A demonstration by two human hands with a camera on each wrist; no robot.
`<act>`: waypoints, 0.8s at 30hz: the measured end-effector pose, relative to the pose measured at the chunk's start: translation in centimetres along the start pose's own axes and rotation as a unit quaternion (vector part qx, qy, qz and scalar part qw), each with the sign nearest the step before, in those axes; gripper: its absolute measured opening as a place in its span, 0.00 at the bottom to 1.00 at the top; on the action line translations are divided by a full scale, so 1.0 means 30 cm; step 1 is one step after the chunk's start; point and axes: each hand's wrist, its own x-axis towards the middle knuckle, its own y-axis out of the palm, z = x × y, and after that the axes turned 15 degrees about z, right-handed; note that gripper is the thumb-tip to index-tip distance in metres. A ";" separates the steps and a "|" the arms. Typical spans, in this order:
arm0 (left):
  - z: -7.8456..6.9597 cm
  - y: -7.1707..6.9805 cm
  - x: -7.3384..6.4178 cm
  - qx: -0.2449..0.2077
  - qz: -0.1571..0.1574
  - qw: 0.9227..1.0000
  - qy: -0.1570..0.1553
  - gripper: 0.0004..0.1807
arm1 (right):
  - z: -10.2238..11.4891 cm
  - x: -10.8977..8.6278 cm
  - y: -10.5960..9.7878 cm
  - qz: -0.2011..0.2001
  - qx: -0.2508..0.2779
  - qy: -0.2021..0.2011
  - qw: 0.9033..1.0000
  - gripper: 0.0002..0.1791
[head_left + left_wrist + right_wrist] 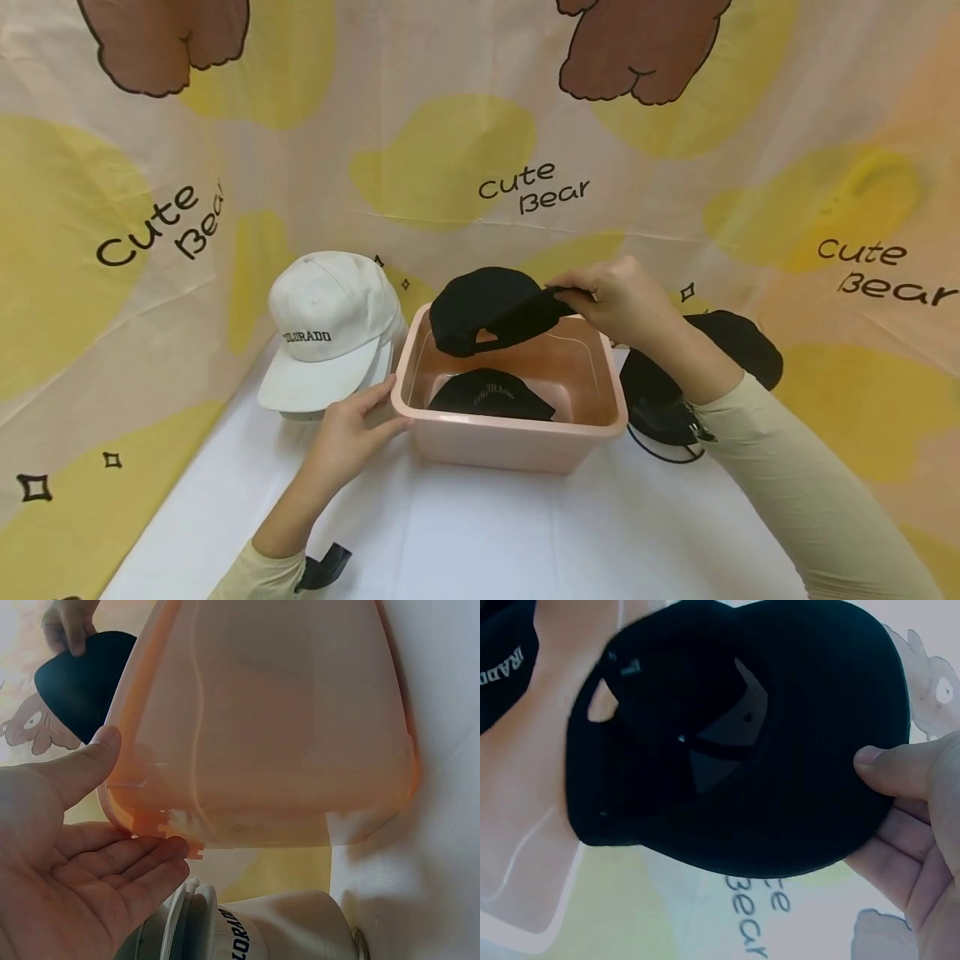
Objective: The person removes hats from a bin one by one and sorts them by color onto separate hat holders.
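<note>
The right hand [628, 300] pinches a black cap [506, 312] by its brim [825, 742], crown [480, 300] pointing leftward over the pink bin [510, 446], whose rim the relaxed left hand [352, 437] touches.

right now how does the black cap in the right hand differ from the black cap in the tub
The held cap is up by its brim in the right hand, while the other cap sits inside the pink tub. The held cap shows its hollow underside; the other cap shows its lettering. Both are black.
</note>
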 end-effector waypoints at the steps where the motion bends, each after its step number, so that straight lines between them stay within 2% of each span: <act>1: -0.001 0.000 0.001 -0.001 0.001 1.000 -0.003 0.42 | -0.001 -0.004 -0.009 -0.011 -0.006 -0.001 1.000 0.11; 4: -0.001 -0.001 0.002 -0.007 0.004 1.000 -0.009 0.42 | -0.003 -0.016 -0.036 -0.034 -0.015 0.000 0.999 0.10; 9: 0.003 -0.002 0.005 -0.011 0.003 1.000 -0.008 0.43 | -0.016 -0.040 -0.077 -0.048 -0.028 0.014 0.998 0.10; 14: 0.005 0.002 0.007 -0.017 0.005 1.000 -0.009 0.44 | -0.032 -0.075 -0.120 -0.079 -0.047 0.009 0.996 0.11; 18: 0.006 0.004 0.009 -0.013 0.006 1.000 -0.009 0.44 | -0.046 -0.117 -0.152 -0.104 -0.048 0.018 0.993 0.14; 24: 0.002 0.002 0.008 -0.006 0.004 1.000 -0.001 0.43 | -0.082 -0.192 -0.195 -0.115 -0.071 0.045 0.990 0.16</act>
